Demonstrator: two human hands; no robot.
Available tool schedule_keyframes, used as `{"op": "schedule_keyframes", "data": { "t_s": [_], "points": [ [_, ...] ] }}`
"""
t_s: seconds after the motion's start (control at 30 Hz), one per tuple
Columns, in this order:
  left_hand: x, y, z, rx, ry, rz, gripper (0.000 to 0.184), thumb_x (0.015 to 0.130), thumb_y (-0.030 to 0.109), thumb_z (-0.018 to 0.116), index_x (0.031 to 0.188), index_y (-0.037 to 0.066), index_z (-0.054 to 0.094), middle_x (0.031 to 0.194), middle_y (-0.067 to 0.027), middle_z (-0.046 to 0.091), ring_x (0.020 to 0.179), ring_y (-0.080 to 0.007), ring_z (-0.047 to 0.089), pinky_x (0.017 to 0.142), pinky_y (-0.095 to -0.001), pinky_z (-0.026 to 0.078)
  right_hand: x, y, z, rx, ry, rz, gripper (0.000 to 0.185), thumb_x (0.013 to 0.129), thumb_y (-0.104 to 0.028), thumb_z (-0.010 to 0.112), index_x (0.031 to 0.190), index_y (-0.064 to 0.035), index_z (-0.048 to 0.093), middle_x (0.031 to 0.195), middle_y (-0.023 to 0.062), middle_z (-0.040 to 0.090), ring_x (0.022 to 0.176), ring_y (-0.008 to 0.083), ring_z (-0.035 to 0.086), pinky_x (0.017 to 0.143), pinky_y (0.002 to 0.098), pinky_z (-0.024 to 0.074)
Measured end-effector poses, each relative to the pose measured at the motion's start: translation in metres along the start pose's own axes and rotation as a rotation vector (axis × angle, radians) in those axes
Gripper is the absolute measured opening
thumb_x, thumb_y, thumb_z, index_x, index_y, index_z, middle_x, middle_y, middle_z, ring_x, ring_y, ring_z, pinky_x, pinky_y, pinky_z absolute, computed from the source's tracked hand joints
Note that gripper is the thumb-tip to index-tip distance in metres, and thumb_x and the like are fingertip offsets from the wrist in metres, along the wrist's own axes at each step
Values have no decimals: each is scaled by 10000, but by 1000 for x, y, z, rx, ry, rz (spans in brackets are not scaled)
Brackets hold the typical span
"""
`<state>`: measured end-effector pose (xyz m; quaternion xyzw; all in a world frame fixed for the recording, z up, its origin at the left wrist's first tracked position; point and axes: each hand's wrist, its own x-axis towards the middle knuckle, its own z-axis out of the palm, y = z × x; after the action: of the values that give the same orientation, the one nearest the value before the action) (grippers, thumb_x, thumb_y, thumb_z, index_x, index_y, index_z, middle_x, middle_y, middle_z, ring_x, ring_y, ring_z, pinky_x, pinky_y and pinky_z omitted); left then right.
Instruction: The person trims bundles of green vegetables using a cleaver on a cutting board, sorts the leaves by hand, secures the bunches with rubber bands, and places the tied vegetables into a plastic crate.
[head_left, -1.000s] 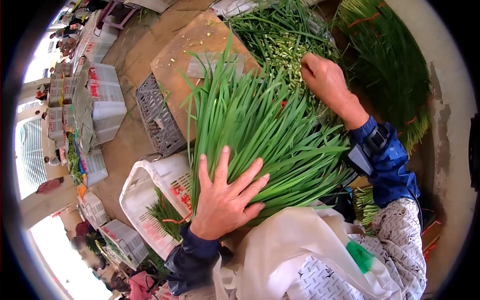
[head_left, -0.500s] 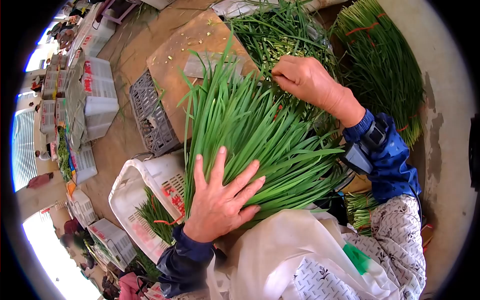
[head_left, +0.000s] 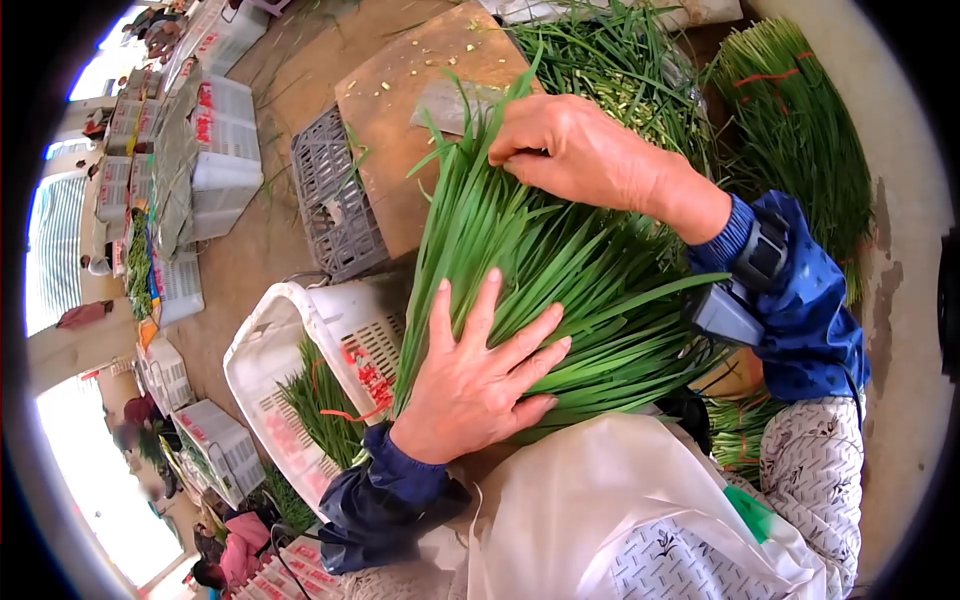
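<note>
A large heap of long green leaves (head_left: 540, 270) fans out over my lap. My left hand (head_left: 475, 375) lies on its lower left part, palm down with the fingers spread. Over the upper end of the leaves is my right hand (head_left: 590, 160), its fingers curled together at the leaves; what they pinch, if anything, is too small to make out. A wooden board (head_left: 400, 90) with cut bits and a clear flat piece (head_left: 455, 105) on it lies beyond the leaves.
At the lower left stands a white crate (head_left: 300, 310) with tied greens inside. A grey crate (head_left: 335, 200) lies beside the board. Cut greens (head_left: 610, 60) are piled behind my right hand, and banded bundles (head_left: 800, 140) lean by the wall. People and stacked crates show far left.
My right hand has moved left from the cut pile to over the upper leaves. My left hand stays spread on the leaves. The view has shifted slightly.
</note>
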<state>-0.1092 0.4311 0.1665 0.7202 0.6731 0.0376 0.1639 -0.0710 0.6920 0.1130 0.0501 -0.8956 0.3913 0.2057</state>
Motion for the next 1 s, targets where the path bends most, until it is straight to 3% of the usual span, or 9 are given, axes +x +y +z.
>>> {"op": "schedule_keyframes", "data": {
  "t_s": [0.27, 0.37, 0.5, 0.53, 0.6, 0.73, 0.8, 0.87, 1.0],
  "points": [
    [-1, -2, 3, -32, 25, 4, 602, 703, 398, 770, 1261, 215, 640, 1474, 30, 478, 1422, -462, 276, 1104, -733, 117, 19, 5, 14, 119, -191, 225, 171, 819, -120, 657, 920, 15, 690, 866, 153, 664, 821, 316, 658, 742, 387, 525],
    [-1, -2, 4, -23, 28, 3, 594, 697, 397, 770, 1250, 214, 653, 1473, 30, 480, 1424, -462, 274, 1107, -728, 122, 17, 5, 23, -10, -174, 104, 151, 807, -129, 650, 862, 11, 661, 821, 165, 643, 797, 325, 647, 736, 409, 520],
    [2, 1, 0, 20, -7, -46, 634, 672, 410, 773, 1268, 229, 652, 1491, 15, 469, 1430, -457, 261, 1122, -705, 116, 3, 45, 28, -494, 221, 118, 117, 800, -156, 635, 801, -39, 630, 781, 150, 620, 724, 374, 627, 646, 454, 519],
    [1, 2, 1, 40, -11, -66, 663, 664, 421, 773, 1280, 215, 646, 1493, 3, 469, 1431, -454, 260, 1124, -698, 116, -7, 63, 14, -438, 444, 68, 131, 822, -167, 633, 834, -38, 650, 738, 151, 613, 691, 379, 620, 645, 454, 518],
    [4, 4, -3, 56, -19, -90, 694, 658, 435, 771, 1294, 194, 636, 1495, -16, 467, 1432, -457, 256, 1121, -698, 116, -35, 67, -28, -423, 408, 205, 137, 837, -166, 637, 854, -34, 671, 691, 158, 601, 677, 384, 611, 635, 455, 503],
    [7, 9, -6, 107, -24, -122, 837, 647, 512, 760, 1371, 144, 559, 1530, -84, 412, 1433, -468, 247, 1108, -710, 114, -122, 53, -83, -684, 357, 513, 376, 841, -94, 610, 1215, -75, 579, 679, 155, 588, 668, 364, 598, 615, 441, 467],
    [8, 10, -4, 158, -17, -122, 869, 657, 562, 743, 1394, 148, 538, 1532, -112, 398, 1432, -477, 235, 1096, -717, 121, -154, 22, -101, -416, 388, 642, 488, 844, -45, 599, 1323, -72, 508, 845, 103, 600, 749, 235, 608, 659, 343, 487],
    [9, 13, -3, 193, -13, -109, 861, 668, 585, 729, 1384, 144, 546, 1533, -120, 391, 1431, -481, 229, 1092, -720, 124, -164, -20, -97, -207, 604, 386, 436, 866, -109, 627, 1287, -46, 535, 893, 101, 600, 783, 212, 609, 704, 306, 498],
    [14, 20, -7, 208, -44, -55, 811, 678, 531, 757, 1370, 156, 563, 1545, -100, 370, 1421, -500, 228, 1091, -724, 129, -144, -123, -45, 357, 171, 229, 284, 911, -257, 604, 1051, -15, 555, 915, 161, 604, 827, 318, 628, 730, 420, 503]
  ]
}}
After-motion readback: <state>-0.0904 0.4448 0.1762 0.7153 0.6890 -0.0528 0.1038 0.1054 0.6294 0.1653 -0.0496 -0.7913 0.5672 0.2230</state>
